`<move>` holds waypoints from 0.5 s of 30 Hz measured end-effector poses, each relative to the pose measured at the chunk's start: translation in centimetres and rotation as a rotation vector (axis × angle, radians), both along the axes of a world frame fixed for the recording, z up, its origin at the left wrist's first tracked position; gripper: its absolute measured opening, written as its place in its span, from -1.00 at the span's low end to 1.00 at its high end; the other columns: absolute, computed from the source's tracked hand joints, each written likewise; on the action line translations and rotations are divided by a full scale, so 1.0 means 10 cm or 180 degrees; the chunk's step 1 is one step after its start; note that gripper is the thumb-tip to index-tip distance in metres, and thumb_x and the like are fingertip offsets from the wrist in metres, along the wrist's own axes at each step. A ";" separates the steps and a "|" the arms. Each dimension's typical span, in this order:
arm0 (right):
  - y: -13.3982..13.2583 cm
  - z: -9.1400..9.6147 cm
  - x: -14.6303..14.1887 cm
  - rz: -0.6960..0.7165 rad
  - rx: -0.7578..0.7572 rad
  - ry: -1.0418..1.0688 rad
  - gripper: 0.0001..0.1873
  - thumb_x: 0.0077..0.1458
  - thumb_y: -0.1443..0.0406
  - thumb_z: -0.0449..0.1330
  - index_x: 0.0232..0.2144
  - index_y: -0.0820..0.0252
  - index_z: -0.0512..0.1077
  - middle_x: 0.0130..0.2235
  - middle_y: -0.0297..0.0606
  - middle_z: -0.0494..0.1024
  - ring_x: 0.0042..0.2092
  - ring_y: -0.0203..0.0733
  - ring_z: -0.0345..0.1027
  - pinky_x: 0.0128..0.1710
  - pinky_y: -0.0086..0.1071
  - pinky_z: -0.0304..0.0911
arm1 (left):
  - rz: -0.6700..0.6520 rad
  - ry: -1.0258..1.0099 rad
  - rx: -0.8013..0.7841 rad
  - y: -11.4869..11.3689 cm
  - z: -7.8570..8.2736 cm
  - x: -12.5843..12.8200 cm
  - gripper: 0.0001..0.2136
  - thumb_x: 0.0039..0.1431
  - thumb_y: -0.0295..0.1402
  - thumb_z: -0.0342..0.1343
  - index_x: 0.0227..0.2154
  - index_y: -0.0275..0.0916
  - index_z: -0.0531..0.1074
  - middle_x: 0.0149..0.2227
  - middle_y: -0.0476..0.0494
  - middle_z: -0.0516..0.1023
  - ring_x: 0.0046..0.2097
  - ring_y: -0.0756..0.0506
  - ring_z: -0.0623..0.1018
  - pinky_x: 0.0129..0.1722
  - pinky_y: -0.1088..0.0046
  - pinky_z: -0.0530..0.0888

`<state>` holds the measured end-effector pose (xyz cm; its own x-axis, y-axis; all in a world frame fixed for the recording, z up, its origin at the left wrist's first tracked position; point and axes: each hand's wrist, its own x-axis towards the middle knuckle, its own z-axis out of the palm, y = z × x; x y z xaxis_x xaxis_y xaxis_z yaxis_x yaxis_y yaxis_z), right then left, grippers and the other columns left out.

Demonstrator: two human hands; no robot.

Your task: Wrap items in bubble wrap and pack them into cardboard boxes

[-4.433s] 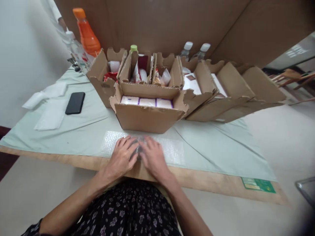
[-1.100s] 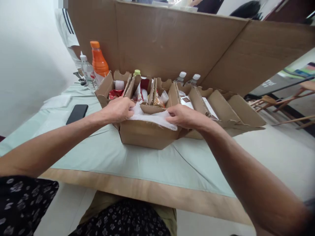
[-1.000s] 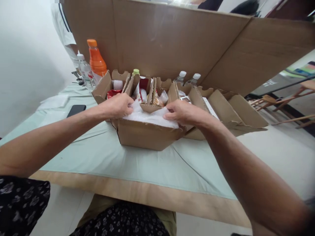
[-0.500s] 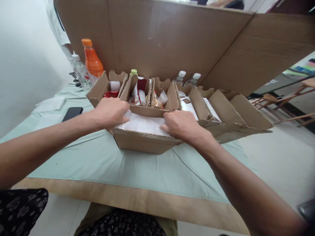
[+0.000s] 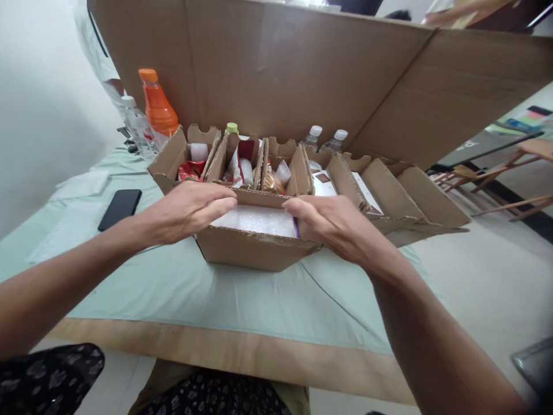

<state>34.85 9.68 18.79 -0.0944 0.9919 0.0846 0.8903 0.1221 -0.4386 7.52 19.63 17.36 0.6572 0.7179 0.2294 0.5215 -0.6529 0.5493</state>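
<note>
A small open cardboard box [image 5: 254,251] stands on the pale green cloth, with a white bubble wrap sheet [image 5: 257,219] lying inside over its contents. My left hand [image 5: 185,210] reaches over the box's left end. Its fingers lie along the back wall and the thumb is inside on the wrap. My right hand [image 5: 334,222] does the same at the right end, fingers curled on the back wall. A purple edge shows beside my right thumb.
Behind stands a row of cardboard trays [image 5: 302,173] holding packets and white boxes, then a tall cardboard sheet [image 5: 276,69]. An orange bottle [image 5: 156,106], clear bottles and a black phone [image 5: 120,209] are at the left. Another person stands at the far left.
The bubble wrap went from the table front into the box. My hands pushed it down flat and shifted from its front corners to the box's back wall.
</note>
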 end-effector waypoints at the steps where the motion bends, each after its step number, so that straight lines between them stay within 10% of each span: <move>1: -0.18 -0.05 0.06 -0.0278 0.0359 0.0210 -0.49 0.44 0.00 -0.04 -0.35 0.13 0.52 -0.32 -0.24 0.62 -0.27 -0.13 0.46 -0.20 -0.28 0.27 | 0.0290 -0.0316 0.0129 -0.09 -0.08 -0.12 -0.65 0.31 -0.06 0.04 -0.09 -0.14 0.60 -0.04 -0.15 0.67 0.00 -0.22 0.60 0.05 0.26 0.50; 5: -0.67 -0.58 0.18 -0.1253 0.1281 0.0994 -0.70 0.26 0.06 0.22 -0.11 0.11 0.55 -0.17 -0.17 0.68 -0.16 -0.05 0.54 -0.11 -0.20 0.39 | 0.1334 -0.1523 -0.0011 -0.42 -0.73 -0.43 -0.54 0.24 -0.11 0.18 0.15 -0.14 0.45 0.06 -0.19 0.63 0.07 -0.23 0.58 0.18 0.13 0.48; 9: -0.58 -1.23 0.00 -0.1105 0.0833 0.1508 -0.50 0.14 0.01 0.24 0.02 0.19 0.46 -0.05 -0.05 0.65 -0.12 0.00 0.54 -0.12 -0.14 0.44 | 0.1237 -0.1597 -0.1019 -0.51 -1.37 -0.19 -0.34 0.07 -0.07 0.27 0.18 -0.30 0.37 0.14 -0.37 0.56 0.14 -0.32 0.57 0.19 0.05 0.48; 15: -1.07 -1.53 -0.01 -0.1780 0.0937 0.1450 -0.52 0.07 -0.09 0.26 -0.21 0.18 0.49 -0.29 -0.08 0.63 -0.25 0.12 0.52 -0.23 -0.05 0.41 | 0.0932 -0.1786 -0.0844 -1.13 -1.47 0.20 -0.26 0.13 -0.20 0.24 0.35 -0.26 0.18 0.27 -0.41 0.44 0.30 -0.36 0.45 0.31 -0.04 0.38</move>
<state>34.80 -1.00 3.48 0.5207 0.8124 0.2623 0.5937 -0.1238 -0.7951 9.47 8.37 2.63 0.2604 0.9268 0.2704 0.2458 -0.3345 0.9098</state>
